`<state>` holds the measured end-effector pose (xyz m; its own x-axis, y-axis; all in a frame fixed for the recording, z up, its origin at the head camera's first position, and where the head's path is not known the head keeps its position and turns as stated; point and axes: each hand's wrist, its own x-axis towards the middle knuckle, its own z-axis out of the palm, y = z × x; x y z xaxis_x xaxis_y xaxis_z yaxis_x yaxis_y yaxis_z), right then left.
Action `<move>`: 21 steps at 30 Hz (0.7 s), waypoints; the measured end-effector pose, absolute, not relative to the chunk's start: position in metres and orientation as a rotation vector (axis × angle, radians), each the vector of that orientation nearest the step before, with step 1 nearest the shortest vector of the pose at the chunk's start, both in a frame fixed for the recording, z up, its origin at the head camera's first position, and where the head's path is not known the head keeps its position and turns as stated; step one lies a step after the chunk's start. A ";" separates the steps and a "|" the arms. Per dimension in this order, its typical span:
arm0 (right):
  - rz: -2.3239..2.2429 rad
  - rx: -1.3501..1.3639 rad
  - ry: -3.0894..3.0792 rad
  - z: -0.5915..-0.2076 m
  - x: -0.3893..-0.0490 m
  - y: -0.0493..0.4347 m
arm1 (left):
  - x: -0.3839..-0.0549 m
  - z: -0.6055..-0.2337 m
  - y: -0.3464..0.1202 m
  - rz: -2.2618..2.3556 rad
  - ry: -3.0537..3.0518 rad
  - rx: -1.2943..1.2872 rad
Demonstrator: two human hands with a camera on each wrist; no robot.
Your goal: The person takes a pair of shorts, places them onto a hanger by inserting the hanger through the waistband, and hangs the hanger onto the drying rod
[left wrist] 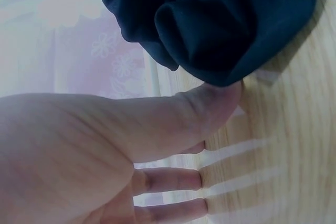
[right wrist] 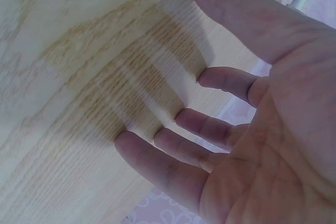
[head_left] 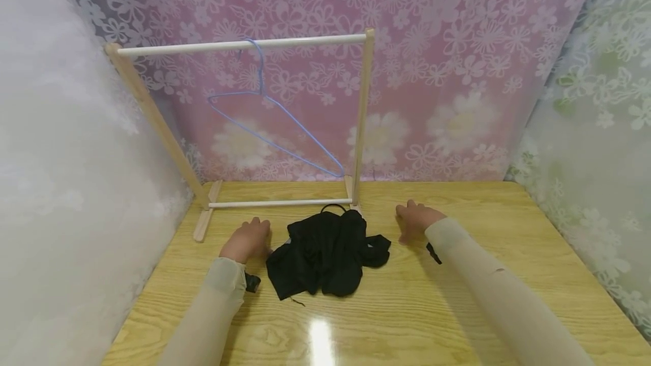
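Wood table; left hand, right hand loosely spread, empty; head view alone shows whole black cloth.

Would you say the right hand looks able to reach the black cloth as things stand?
Probably yes: the right hand holds nothing, and no object shows between it and the black cloth.

Left hand and right hand stand apart, fingers seemingly relaxed, arms extended forward.
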<state>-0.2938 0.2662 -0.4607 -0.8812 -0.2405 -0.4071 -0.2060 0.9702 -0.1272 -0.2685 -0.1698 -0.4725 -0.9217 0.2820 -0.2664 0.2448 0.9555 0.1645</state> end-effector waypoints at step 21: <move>-0.130 -0.298 2.657 -0.457 -0.297 0.261 | -0.265 -0.475 -0.171 0.223 2.828 0.384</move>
<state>-0.2970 0.2611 -0.4566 -0.8703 -0.2311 -0.4350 -0.1875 0.9720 -0.1413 -0.2645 -0.1713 -0.4748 -0.9260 0.2816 -0.2516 0.2388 0.9528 0.1876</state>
